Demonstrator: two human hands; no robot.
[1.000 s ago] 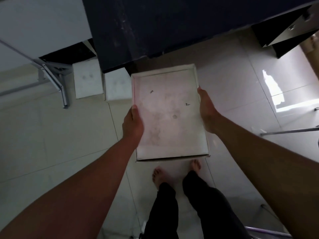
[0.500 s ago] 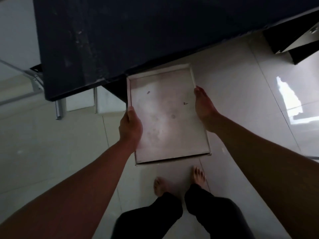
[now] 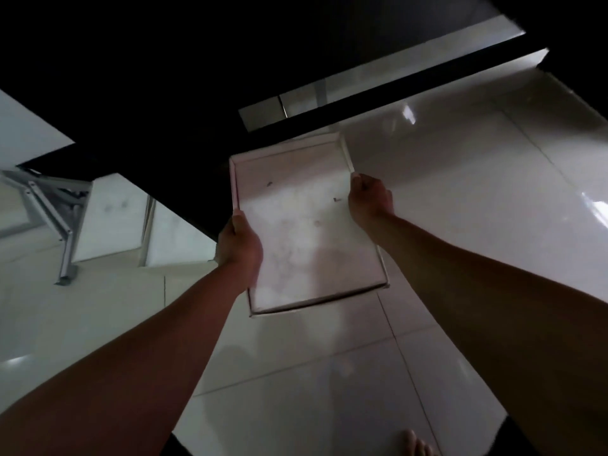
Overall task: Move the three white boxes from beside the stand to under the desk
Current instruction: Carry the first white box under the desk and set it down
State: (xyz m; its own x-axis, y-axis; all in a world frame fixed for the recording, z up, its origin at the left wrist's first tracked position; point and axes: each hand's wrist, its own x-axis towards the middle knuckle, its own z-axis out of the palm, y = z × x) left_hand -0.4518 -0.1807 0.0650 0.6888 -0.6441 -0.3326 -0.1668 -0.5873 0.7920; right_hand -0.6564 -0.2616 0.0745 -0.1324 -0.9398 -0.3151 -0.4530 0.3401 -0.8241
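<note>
I hold a flat white box point(image 3: 306, 232) with a low rim, its inside smudged. My left hand point(image 3: 238, 243) grips its left edge and my right hand point(image 3: 370, 199) grips its right edge. The box hangs low over the tiled floor, its far end just at the dark desk's point(image 3: 164, 77) front edge. Two more white boxes point(image 3: 112, 215) point(image 3: 177, 238) stand on the floor under the desk to the left, side by side.
A grey metal desk leg with braces point(image 3: 56, 218) stands at the left, beside the two boxes. Glossy white floor tiles point(image 3: 460, 192) stretch to the right and below. My bare toes point(image 3: 416, 444) show at the bottom edge.
My head has dropped lower and closer to the desk, which now fills the top of the view. The box has gone down and forward toward the desk's edge, both hands still on it.
</note>
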